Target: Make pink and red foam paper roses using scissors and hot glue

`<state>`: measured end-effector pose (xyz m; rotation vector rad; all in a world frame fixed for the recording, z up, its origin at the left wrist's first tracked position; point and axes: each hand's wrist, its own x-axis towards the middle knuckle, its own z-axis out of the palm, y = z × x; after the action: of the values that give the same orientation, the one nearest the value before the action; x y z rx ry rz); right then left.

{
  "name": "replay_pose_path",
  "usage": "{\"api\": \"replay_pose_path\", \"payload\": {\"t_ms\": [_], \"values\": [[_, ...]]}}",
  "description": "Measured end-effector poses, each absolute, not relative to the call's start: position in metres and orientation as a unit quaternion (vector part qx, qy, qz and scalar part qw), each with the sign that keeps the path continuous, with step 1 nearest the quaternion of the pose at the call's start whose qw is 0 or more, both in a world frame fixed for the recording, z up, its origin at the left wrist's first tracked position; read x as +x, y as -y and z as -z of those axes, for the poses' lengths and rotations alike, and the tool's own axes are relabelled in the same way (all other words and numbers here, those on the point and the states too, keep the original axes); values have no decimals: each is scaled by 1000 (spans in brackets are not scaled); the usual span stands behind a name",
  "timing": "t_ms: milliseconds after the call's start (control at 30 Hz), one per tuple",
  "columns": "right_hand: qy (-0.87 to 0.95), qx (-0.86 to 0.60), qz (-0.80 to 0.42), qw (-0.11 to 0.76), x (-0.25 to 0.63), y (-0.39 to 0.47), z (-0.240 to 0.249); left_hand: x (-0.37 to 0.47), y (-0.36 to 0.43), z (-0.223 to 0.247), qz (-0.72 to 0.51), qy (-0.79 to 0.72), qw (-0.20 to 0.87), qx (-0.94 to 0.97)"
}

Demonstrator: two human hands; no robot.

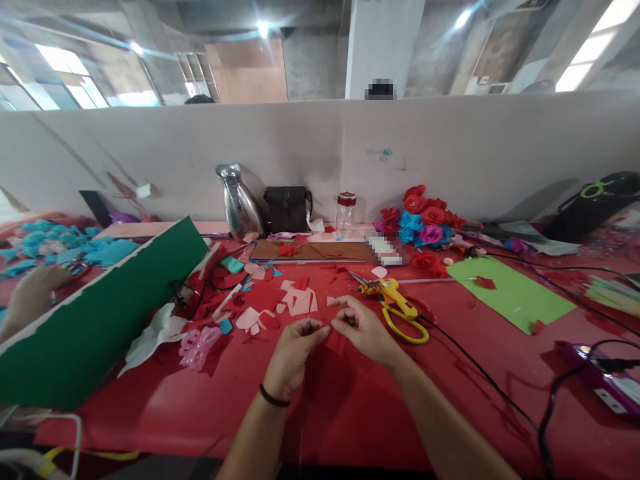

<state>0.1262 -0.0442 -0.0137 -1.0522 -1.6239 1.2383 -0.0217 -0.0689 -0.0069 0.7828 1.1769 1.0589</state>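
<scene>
My left hand [293,350], with a dark band at the wrist, pinches a thin stem with a narrow red piece [311,301] at its top. Close beside it on the right, my right hand [367,330] has its fingers curled and thumb near the fingertips; whatever they hold is too small to tell. Pink paper cutouts [299,300] and red scraps lie just beyond my left hand. To the right of my right hand rest a yellow glue gun [395,297] and yellow-handled scissors [411,333].
A green board [110,320] stands at the left, with another person's hand [37,293] behind it. Paper flowers [425,217], a steel jug [239,203], a black bag [287,209] and a jar [345,217] line the back. Cables cross the right beside a purple power strip [600,380].
</scene>
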Motion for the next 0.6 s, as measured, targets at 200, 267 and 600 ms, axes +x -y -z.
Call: {"api": "replay_pose_path", "payload": {"t_ms": [200,267,600], "values": [[633,-453,-483,402,119,45,24,-60,61,1,-487,-548,600,321],[652,-472,-452,385,115,46,26,-85,56,-8,-518,-554,574,309],[804,-509,-192,238,19,31,18,-149,9,-22,-588,-571,498,283]]}}
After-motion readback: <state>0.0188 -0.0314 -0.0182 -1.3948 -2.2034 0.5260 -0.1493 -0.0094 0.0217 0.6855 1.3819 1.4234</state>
